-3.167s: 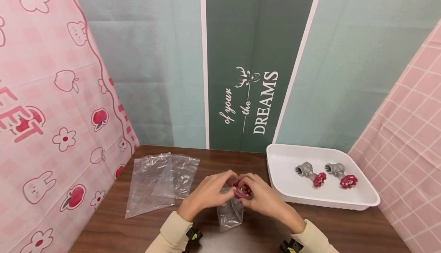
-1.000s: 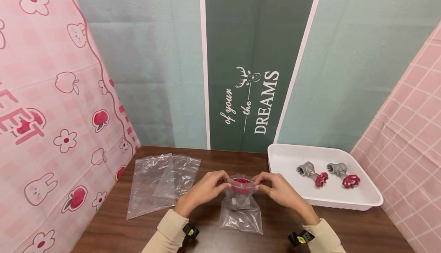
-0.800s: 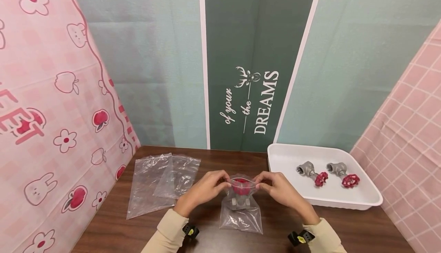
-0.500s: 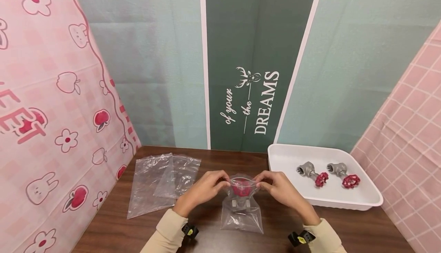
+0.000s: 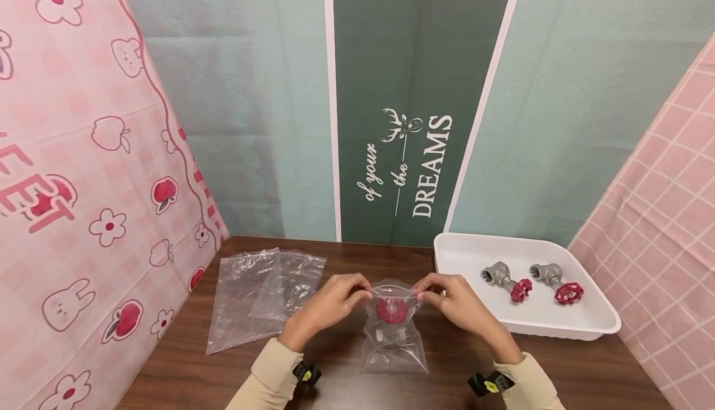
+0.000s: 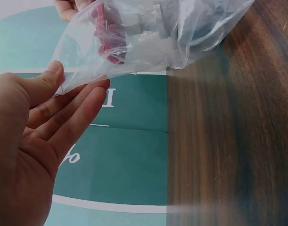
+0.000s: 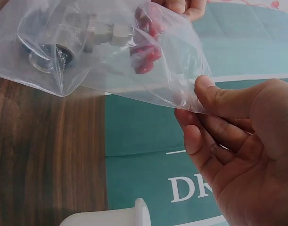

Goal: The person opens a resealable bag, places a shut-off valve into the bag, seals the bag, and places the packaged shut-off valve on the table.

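Around the filled zip bag (image 5: 393,357), the left hand (image 5: 332,299) blocks 10 o'clock and the right hand (image 5: 457,299) 2 o'clock. At 12 a hand could pass over a lane of wooden tabletop (image 5: 365,262) up to the green backdrop (image 5: 391,230), between the flat zip bags (image 5: 246,301) toward 9 and the raised white tray (image 5: 530,330) toward 3. At 6, room lies between the sleeves (image 5: 272,373).

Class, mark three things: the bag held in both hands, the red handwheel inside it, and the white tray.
Held bag (image 5: 394,359): head view, lower part.
Red handwheel (image 5: 391,311): head view, middle of the wheel.
White tray (image 5: 539,313): head view, bare floor near front edge.
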Available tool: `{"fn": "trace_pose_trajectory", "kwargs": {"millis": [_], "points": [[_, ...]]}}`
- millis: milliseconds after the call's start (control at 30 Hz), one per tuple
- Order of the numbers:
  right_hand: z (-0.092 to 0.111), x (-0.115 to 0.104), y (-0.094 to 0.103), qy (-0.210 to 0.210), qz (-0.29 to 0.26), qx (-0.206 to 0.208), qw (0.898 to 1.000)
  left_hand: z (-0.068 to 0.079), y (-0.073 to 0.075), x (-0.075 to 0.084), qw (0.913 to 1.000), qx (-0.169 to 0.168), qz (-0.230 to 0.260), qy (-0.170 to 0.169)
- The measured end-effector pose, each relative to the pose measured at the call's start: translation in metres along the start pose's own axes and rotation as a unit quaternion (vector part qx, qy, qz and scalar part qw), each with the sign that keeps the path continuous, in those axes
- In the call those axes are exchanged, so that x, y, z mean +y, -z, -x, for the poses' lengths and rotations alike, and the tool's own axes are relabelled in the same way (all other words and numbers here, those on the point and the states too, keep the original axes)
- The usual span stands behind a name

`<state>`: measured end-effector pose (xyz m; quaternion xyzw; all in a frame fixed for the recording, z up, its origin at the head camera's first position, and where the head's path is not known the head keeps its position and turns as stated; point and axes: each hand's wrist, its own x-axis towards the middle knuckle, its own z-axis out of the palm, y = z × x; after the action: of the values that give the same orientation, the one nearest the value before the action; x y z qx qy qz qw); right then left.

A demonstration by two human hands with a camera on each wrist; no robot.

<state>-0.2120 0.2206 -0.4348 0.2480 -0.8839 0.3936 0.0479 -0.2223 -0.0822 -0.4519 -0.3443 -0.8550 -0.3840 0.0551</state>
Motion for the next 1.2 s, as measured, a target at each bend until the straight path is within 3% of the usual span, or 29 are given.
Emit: {"fn": "trace_pose_trajectory", "kwargs": {"millis": [700, 1200], "points": [[0.001, -0.011, 0.011, 0.009, 0.013, 0.055, 0.998, -0.002, 0.011, 0.016, 0.9983, 0.045, 0.0, -0.037], [0.005, -0.025, 0.02, 0.051, 0.011, 0.084, 0.995, -0.003, 0.019, 0.026, 0.9921, 0.083, -0.007, -0.093]]}}
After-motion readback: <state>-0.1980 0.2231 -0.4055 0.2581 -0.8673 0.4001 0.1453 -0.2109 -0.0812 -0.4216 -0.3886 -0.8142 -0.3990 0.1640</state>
